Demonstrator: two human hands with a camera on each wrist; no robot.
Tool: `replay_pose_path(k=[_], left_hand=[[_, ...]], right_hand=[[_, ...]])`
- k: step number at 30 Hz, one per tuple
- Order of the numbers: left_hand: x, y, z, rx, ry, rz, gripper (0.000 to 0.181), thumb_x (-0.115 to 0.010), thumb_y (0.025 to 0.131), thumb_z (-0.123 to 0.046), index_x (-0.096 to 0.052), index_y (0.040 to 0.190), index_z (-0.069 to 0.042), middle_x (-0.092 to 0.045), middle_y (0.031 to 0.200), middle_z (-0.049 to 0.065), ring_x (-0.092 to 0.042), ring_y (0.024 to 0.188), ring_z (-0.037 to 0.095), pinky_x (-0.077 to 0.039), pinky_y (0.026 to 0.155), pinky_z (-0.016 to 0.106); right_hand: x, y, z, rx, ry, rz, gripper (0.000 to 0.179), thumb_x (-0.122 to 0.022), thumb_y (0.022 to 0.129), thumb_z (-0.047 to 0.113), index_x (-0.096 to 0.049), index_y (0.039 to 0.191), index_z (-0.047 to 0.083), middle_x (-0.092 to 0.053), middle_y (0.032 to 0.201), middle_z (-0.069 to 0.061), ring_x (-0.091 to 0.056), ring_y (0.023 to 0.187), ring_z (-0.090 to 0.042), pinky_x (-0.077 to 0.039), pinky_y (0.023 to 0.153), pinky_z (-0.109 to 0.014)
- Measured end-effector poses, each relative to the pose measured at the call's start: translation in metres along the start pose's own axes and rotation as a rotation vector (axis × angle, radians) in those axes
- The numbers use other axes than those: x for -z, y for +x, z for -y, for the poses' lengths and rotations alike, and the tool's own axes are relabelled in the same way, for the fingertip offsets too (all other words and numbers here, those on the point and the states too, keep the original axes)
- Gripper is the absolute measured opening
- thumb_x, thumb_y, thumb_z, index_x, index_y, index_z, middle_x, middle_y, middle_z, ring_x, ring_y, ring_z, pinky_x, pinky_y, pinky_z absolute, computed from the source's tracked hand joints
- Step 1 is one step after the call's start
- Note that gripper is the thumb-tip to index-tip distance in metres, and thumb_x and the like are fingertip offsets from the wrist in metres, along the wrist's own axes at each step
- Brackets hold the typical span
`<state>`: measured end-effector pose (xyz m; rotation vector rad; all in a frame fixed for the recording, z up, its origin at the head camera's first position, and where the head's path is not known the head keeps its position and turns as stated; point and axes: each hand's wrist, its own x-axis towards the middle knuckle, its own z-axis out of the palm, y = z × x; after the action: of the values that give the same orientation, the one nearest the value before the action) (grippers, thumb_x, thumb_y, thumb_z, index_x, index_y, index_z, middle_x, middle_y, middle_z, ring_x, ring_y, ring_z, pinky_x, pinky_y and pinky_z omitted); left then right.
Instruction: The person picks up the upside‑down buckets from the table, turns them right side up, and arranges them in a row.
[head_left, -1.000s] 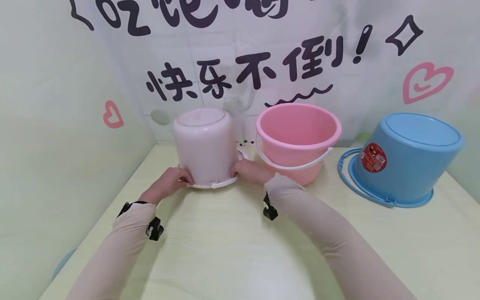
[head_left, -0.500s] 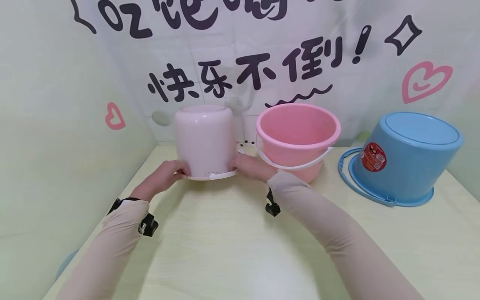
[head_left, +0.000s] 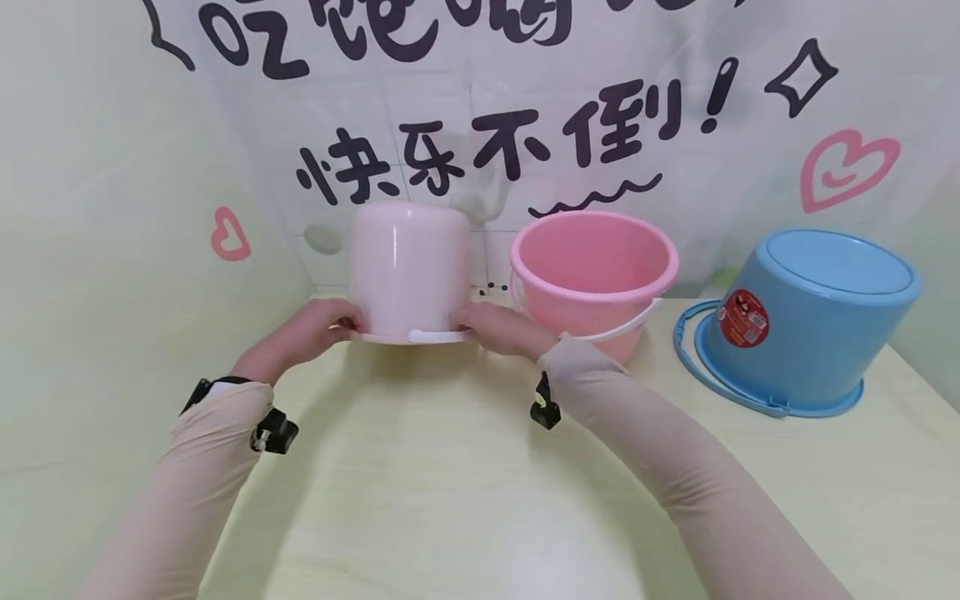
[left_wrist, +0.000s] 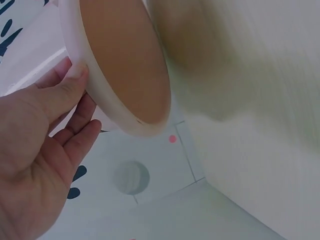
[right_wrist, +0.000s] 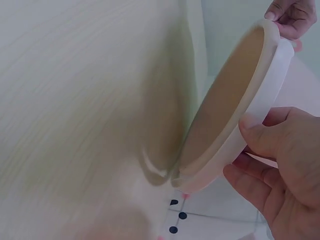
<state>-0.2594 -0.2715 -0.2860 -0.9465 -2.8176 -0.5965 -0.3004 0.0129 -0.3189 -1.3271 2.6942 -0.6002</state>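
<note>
Left grip: the left hand (head_left: 321,327) is clamped on the rim (left_wrist: 110,105) of the pale pink bucket (head_left: 408,267), thumb pressed on the edge.
Right grip: the right hand (head_left: 504,327) pinches the same rim on its other side, where the white handle (head_left: 438,337) runs along it.
Pale pink bucket: upside down between the hands, tilted, its near edge raised off the worktop (head_left: 465,467) with shadow beneath; whether the far edge touches, I cannot tell.
Step in hand: lifting and tipping this bucket, as far as I can judge.
Next move: probably calls for both hands rising evenly so the far edge comes clear, with the loose handle minded and room left beside the neighbour.
Pink bucket (head_left: 592,312): upright, mouth up, just beyond the right wrist.
Blue bucket (head_left: 817,333): upside down farther right, well apart from the hands, red sticker (head_left: 744,318) on its side.
Backdrop (head_left: 487,83): pale sheet with large black characters, behind the buckets.
</note>
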Motion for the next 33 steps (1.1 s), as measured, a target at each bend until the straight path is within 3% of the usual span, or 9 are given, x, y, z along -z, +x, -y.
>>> replay_pose_path(k=[5,10,20,33], left_hand=[[0.017,0.0,-0.01,0.057,-0.046,0.056,0.009,-0.066,0.079,0.006,-0.064,0.082,-0.002,-0.061,0.081,0.004,-0.055,0.077,0.021,-0.048,0.072,0.037],[0.033,0.005,-0.016,0.115,-0.099,0.114,0.004,-0.063,0.083,0.001,-0.064,0.086,-0.001,-0.061,0.082,0.005,-0.053,0.077,0.021,-0.046,0.068,0.029],[0.062,0.013,-0.017,0.12,-0.123,0.196,0.007,-0.061,0.085,0.0,-0.064,0.091,-0.001,-0.06,0.085,0.006,-0.052,0.079,0.021,-0.046,0.069,0.026],[0.097,0.025,-0.016,0.158,-0.246,0.291,0.014,-0.059,0.088,-0.002,-0.061,0.1,0.004,-0.061,0.091,0.01,-0.055,0.082,0.02,-0.046,0.074,0.023]], right_hand=[[0.007,-0.003,0.005,0.009,0.051,-0.023,0.003,-0.05,0.094,0.008,-0.05,0.091,0.008,-0.056,0.093,-0.009,-0.049,0.082,-0.017,-0.043,0.074,-0.027],[0.02,-0.005,0.008,0.028,0.034,-0.045,0.004,-0.051,0.094,0.009,-0.051,0.091,0.007,-0.056,0.09,-0.007,-0.049,0.083,-0.018,-0.042,0.074,-0.028],[0.039,-0.007,0.013,0.022,0.049,-0.058,0.01,-0.048,0.094,0.006,-0.053,0.101,0.01,-0.057,0.093,-0.004,-0.05,0.085,-0.018,-0.042,0.077,-0.028],[0.067,-0.004,0.019,0.06,0.16,-0.007,0.011,-0.051,0.093,0.005,-0.051,0.103,0.008,-0.06,0.09,-0.007,-0.051,0.083,-0.02,-0.041,0.074,-0.028]])
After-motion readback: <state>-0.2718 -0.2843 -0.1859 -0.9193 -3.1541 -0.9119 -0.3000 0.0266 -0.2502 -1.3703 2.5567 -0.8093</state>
